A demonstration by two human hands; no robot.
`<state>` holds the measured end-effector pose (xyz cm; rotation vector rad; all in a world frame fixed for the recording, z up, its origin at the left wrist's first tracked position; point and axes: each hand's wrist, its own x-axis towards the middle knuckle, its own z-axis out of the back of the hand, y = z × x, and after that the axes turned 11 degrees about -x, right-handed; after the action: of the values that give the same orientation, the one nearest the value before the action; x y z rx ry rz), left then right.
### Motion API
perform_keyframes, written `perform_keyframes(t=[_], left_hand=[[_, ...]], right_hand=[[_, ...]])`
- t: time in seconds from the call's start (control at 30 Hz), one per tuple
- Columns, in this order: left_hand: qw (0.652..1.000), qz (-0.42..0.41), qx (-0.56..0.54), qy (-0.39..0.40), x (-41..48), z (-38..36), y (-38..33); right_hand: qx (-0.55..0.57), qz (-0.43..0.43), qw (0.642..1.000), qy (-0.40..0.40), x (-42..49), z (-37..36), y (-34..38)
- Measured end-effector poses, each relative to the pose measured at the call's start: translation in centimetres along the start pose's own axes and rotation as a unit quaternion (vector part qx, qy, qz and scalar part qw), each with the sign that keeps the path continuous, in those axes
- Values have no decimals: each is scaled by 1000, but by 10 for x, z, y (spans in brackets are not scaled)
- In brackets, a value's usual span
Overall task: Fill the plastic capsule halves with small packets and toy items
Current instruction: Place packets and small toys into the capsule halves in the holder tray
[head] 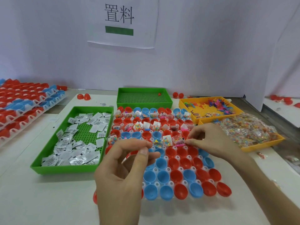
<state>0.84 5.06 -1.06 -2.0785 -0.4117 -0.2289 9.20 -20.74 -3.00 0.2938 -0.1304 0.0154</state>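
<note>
Red and blue capsule halves (175, 174) sit racked mid-desk (48, 200), the far rows holding bead packets (155, 125). The right hand (211, 140) pinches a pink toy (180, 145) there. The left hand (120, 172) hovers nearer, its grip narrow, contents untellable. A green tray (65, 170) of white packets (76, 159) lies left.

Only one legible text from my remote seat: a white paper sheet (123, 21) hanging on the wall (211, 46) carries two large black characters, 置料, with a solid green bar (119, 30) printed just below them. The white packets (78, 142) in the green tray (65, 169) show fine black print, too small for me to read.
</note>
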Motion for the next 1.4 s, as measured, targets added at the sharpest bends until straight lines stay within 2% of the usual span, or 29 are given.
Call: perform_keyframes(t=[0.2, 0.43, 0.57, 0.63, 0.67, 0.73, 0.83, 0.9, 0.97, 1.13, 1.23, 1.4], left_hand=[[1000, -1, 5, -3, 1, 4, 0], [1000, -2, 7, -10, 0, 7, -2], [999, 6, 37, 0, 6, 14, -11], [992, 17, 118, 47, 20, 28, -22], [978, 22, 191, 83, 32, 40, -27], [923, 25, 360, 133, 60, 64, -32], [822, 54, 552, 129, 105, 96, -21], [755, 117, 629, 147, 125, 109, -8], [722, 155, 655, 158, 131, 116, 5], [780, 90, 614, 80, 126, 118, 15], [786, 87, 608, 67, 127, 119, 16], [782, 62, 618, 43, 126, 118, 21]], right_hand=[[16, 10, 1000, -14, -3, 3, -6], [27, 14, 1000, 6, -6, 16, -9], [51, -23, 996, -68, -6, 29, -23], [18, -80, 991, -101, -4, 36, -43], [-2, -115, 989, -97, -3, 38, -55], [-44, -185, 981, -45, -2, 36, -76], [-81, -213, 974, -1, -2, 24, -89], [-58, -209, 976, -30, 0, 18, -91], [-46, -209, 975, -56, -1, 15, -89], [-91, -221, 961, -137, 2, 12, -91], [-77, -202, 962, -164, 6, 17, -86], [-9, -192, 971, -139, 13, 22, -71]])
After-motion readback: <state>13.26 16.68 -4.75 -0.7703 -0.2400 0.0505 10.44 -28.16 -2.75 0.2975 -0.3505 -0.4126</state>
